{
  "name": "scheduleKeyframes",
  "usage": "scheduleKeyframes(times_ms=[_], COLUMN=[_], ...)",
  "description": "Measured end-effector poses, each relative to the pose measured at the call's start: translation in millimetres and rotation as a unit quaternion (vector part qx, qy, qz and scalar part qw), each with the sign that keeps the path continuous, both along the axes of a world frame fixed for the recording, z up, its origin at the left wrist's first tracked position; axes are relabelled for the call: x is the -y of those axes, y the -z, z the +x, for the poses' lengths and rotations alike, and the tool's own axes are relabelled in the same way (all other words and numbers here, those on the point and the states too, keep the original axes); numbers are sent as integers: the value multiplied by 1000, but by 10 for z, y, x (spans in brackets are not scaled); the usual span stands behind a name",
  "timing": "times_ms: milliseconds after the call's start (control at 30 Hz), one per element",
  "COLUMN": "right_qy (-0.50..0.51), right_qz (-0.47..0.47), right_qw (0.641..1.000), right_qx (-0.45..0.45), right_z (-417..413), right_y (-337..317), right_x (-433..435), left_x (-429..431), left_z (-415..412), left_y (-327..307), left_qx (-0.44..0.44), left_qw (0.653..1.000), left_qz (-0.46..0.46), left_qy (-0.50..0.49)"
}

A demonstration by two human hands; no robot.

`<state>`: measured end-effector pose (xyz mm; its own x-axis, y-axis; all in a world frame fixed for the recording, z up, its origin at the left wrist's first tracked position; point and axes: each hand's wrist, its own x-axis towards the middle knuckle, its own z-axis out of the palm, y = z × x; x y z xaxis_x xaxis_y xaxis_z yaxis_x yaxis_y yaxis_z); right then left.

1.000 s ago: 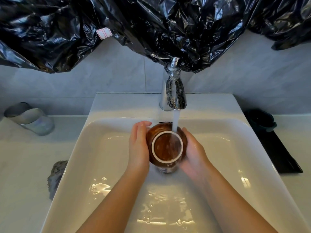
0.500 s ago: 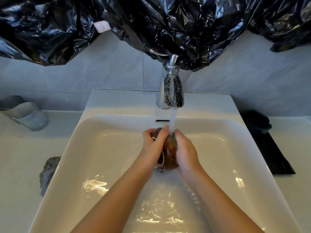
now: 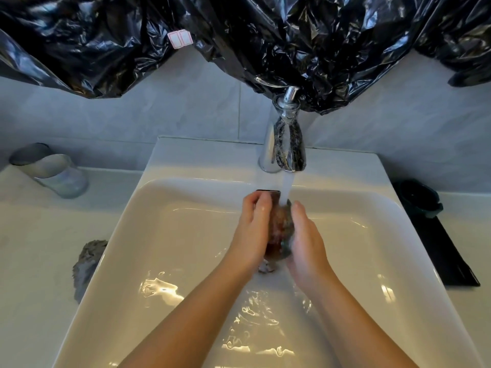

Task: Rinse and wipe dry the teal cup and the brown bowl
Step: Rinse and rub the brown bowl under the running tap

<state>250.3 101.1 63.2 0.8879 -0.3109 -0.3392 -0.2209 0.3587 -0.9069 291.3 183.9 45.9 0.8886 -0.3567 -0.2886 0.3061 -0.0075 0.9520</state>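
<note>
The brown bowl [image 3: 281, 229] is held on edge between both hands, under the running water from the chrome tap [image 3: 286, 144], over the middle of the white sink [image 3: 164, 229]. My left hand [image 3: 252, 229] presses its left side and my right hand [image 3: 305, 243] cups its right side; most of the bowl is hidden by them. The teal cup [image 3: 419, 199] stands on the counter at the right, at the far end of a black mat [image 3: 449, 258].
A grey cloth [image 3: 86, 266] lies on the counter left of the sink. A grey soap dish or holder [image 3: 50, 171] sits at the back left. Black plastic sheeting [image 3: 239, 35] hangs over the wall above the tap.
The bowl has turned from showing its white foot ring to standing on edge, and both hands have closed in around it under the stream.
</note>
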Motion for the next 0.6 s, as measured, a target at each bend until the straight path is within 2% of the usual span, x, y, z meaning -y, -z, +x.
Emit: scheduleKeyframes(times_ms=[67, 100, 233, 367, 500, 600], right_qy=[-29, -27, 33, 80, 121, 145], right_qz=[-61, -76, -37, 73, 191, 267], right_qw=[998, 996, 999, 993, 973, 952], right_qx=[17, 22, -6, -48, -40, -43], right_z=[-19, -13, 34, 42, 78, 111], right_y=[45, 55, 71, 31, -24, 0], right_x=[2, 7, 27, -4, 17, 67], left_x=[1, 15, 57, -58, -164, -171], left_z=[13, 4, -12, -47, 8, 38], left_y=[-10, -4, 62, 84, 128, 159], left_qx=[-144, -143, 22, 204, 306, 321], left_qw=[987, 986, 998, 968, 937, 932], left_qz=[-60, -51, 33, 104, 114, 109], left_qy=[41, 63, 41, 100, 125, 127])
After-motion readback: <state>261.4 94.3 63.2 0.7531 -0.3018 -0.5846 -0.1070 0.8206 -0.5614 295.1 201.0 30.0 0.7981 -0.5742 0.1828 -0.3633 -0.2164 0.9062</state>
